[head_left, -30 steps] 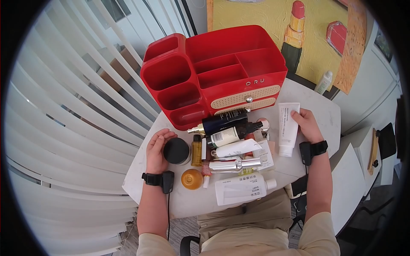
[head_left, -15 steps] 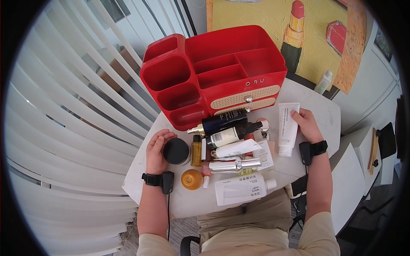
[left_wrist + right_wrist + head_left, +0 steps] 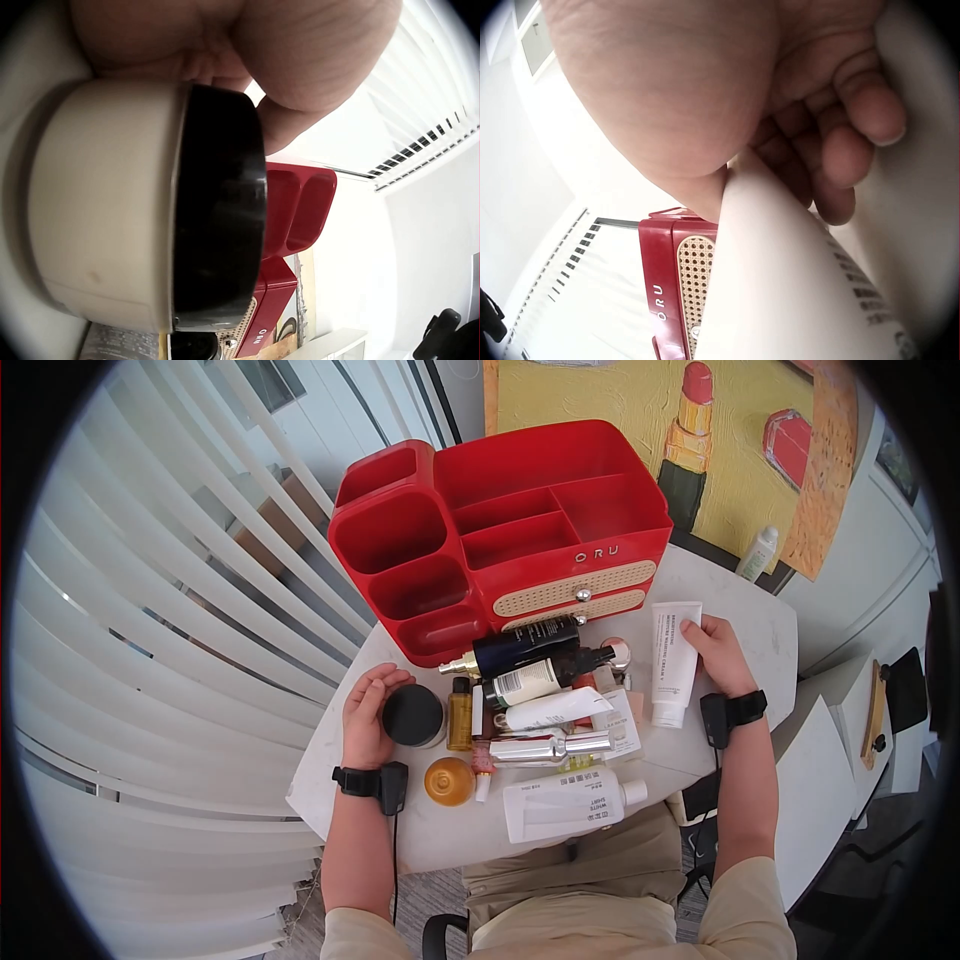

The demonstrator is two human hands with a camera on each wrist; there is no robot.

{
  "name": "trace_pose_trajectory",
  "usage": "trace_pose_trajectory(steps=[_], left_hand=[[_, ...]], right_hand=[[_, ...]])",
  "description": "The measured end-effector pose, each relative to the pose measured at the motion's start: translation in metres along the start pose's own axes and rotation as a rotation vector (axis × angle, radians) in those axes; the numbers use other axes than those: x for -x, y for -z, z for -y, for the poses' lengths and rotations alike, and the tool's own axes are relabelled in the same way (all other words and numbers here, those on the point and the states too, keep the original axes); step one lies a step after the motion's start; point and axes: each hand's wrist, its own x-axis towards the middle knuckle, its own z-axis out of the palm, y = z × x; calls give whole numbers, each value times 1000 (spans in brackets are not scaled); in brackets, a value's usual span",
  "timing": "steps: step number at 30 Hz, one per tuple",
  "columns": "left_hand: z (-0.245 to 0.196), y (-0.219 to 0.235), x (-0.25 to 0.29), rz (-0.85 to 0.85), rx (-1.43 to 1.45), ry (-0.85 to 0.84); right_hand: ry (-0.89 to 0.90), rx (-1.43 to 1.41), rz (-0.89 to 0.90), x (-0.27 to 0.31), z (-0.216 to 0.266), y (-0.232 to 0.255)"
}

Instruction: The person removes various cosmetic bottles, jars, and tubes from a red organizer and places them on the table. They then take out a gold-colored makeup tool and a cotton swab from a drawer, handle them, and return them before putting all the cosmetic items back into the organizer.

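In the head view my left hand (image 3: 370,715) rests on its side against the left of a black-lidded jar (image 3: 414,714), fingers loosely bent. The left wrist view shows the jar's cream body (image 3: 105,202) beside the palm, one digit partly hidden behind the lid (image 3: 221,210). At the right, my right hand (image 3: 722,656) holds the edge of a white tube (image 3: 674,670), thumb on its printed face. Several fingers (image 3: 847,154) curl at the tube's edge (image 3: 769,262) in the right wrist view.
A red organizer (image 3: 555,560) stands at the back. Between the hands lie a dark pump bottle (image 3: 525,647), silver bottle (image 3: 530,748), small amber bottle (image 3: 459,715), orange round item (image 3: 449,780) and white bottle (image 3: 565,803). A small white bottle (image 3: 759,553) stands at the back right.
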Motion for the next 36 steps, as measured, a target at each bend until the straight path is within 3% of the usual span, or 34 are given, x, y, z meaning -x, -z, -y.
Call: trace_pose_trajectory(steps=[6,11,14,15,16,18,19,20,21,22,25,26,28,32,34,35,36], left_hand=[[-1,-3,1,-4,-2,0],[-3,-4,-1,-31,-72,-26],[-3,-6,2,-34,-38,-4],[-1,-1,1,-27,-1,9],[-1,1,0,10,38,12],[-5,-3,2,-18,86,44],[-5,-4,3,-23,38,13],[-5,-4,3,-12,-1,-10],[-6,-6,3,-22,-15,-3],[-9,-10,5,-40,-47,-14],[-3,-7,3,-67,-180,-102],[0,-4,2,-86,-162,-103],[5,-10,-2,-78,-19,-101],[10,-7,-1,-85,7,-123],[20,4,-6,-57,19,-123],[22,8,-8,-51,-35,-128],[39,35,-19,39,-85,-151]], right_hand=[[-5,14,0,1,-1,1],[129,-93,-30,-6,-21,3],[97,92,-17,-8,-22,13],[88,37,-22,-13,-28,12],[154,84,-72,-25,-51,20],[39,116,-2,-21,-35,20],[50,158,-113,-15,-29,10],[100,231,-250,-23,-52,13],[131,246,-180,-38,-78,25],[79,-76,-49,-18,-43,9],[101,-159,40,-3,-20,-1],[51,-65,-71,0,-16,-7],[74,173,-30,-2,-17,5],[34,4,-80,1,-12,3],[4,141,27,3,-6,4],[-8,92,-27,4,-5,3],[17,107,10,2,-3,3]])
